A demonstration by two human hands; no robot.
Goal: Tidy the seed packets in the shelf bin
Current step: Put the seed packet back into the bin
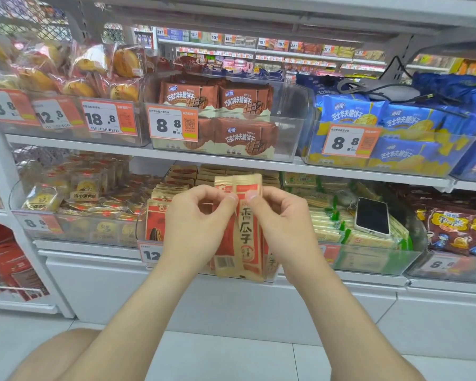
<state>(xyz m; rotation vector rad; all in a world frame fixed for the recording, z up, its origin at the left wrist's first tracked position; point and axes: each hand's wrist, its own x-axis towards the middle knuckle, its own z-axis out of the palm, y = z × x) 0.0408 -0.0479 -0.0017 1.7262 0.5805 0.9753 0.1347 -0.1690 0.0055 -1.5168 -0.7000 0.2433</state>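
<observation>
A small stack of red and tan seed packets (243,235) stands upright in front of the clear shelf bin (142,224) on the lower shelf. My left hand (197,215) pinches the stack's left side near the top. My right hand (279,218) pinches its right side at the same height. Behind my hands, more seed packets (176,188) lie stacked in the bin in rows. An orange price tag (150,254) hangs on the bin's front, partly hidden by my left wrist.
A white phone (372,217) lies on green and cream packets in the bin to the right. Egg-yolk pastries (85,188) fill the bin to the left. The upper shelf edge (231,160) runs just above the seed bin, holding brown and blue wafer packs.
</observation>
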